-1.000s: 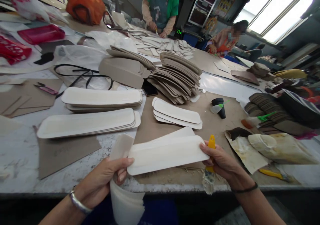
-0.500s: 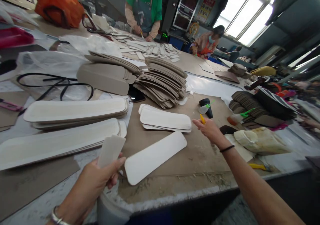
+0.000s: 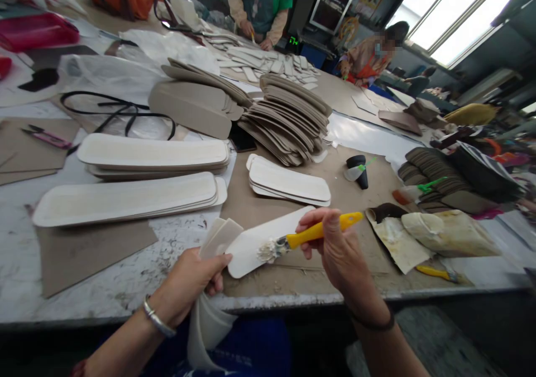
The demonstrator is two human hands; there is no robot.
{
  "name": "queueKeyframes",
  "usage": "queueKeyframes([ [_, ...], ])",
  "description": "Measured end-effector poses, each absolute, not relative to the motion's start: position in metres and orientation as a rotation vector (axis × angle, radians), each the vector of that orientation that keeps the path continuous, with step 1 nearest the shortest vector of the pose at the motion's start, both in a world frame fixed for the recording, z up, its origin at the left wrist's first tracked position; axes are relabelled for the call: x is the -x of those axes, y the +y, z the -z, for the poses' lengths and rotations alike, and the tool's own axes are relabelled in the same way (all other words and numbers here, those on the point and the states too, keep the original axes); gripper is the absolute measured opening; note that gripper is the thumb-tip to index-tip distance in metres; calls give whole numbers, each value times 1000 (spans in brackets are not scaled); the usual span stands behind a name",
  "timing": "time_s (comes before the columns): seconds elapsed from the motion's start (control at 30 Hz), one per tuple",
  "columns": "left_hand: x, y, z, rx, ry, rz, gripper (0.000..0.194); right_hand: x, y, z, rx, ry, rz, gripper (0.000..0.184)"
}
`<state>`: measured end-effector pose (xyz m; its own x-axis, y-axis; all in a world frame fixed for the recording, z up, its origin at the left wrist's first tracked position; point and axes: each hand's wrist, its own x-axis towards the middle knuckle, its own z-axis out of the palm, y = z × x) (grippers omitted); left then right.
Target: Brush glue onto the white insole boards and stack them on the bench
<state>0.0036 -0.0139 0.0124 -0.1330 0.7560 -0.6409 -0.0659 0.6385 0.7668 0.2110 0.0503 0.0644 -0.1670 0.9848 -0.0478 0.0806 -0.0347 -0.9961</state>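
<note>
My left hand (image 3: 192, 276) is closed round several thin, flexible white strips (image 3: 220, 236); their lower ends hang curled below the table edge. Its thumb tip reaches the near left end of a white panel with rounded corners (image 3: 247, 252), which lies slanted on brown sheeting. In my right hand (image 3: 335, 248) is a brush with a yellow handle (image 3: 320, 230), held in closed fingers. Its bristles, clotted with white stuff, are over the panel's lower part and appear to touch it. A short stack of similar white panels (image 3: 288, 181) lies just behind.
Longer white panels (image 3: 129, 195) lie stacked at left, brown curved pieces (image 3: 288, 120) behind. At right are a stained, cream-coloured container (image 3: 452, 232), a second yellow-handled brush (image 3: 435, 272) and a small bottle with a green tip (image 3: 355, 170). Co-workers (image 3: 259, 8) stand across the table.
My right hand has come back from beyond the short stack to the slanted panel, bringing the brush into clear view. My left hand has moved slightly right, its thumb now at the panel's end.
</note>
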Motion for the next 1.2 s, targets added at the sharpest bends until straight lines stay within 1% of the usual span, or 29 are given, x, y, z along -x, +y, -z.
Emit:
queueKeyframes([
  [0.07,-3,-19,-14,-573,1520,-782,36,-199,42,-52,1175,-1331,-1484,49],
  [0.13,-1,-24,-15,-561,1498,-791,37,-191,36,-41,1210,-1358,-1568,39],
  [0.2,1,-27,-15,-556,1479,-802,37,-187,31,-34,1265,-1412,-1571,34],
  [0.3,3,-31,-12,-555,1450,-809,34,-187,28,-29,1339,-1466,-1505,33],
  [0.4,3,-31,-9,-543,1455,-812,34,-195,28,-30,1403,-1532,-1374,32],
  [0.6,3,-31,-8,-538,1477,-792,39,-227,30,-32,1568,-1712,-900,31],
  [0.7,4,-31,-8,-537,1480,-781,41,-243,33,-32,1634,-1765,-731,31],
  [0.9,1,-34,-6,-476,1514,-835,39,-268,44,-31,1687,-1893,-345,25],
  [1.07,-1,-35,-5,-484,1520,-846,36,-278,45,-41,1676,-1939,-221,23],
  [1.2,-1,-34,-6,-504,1516,-830,37,-278,40,-48,1583,-1976,-128,19],
])
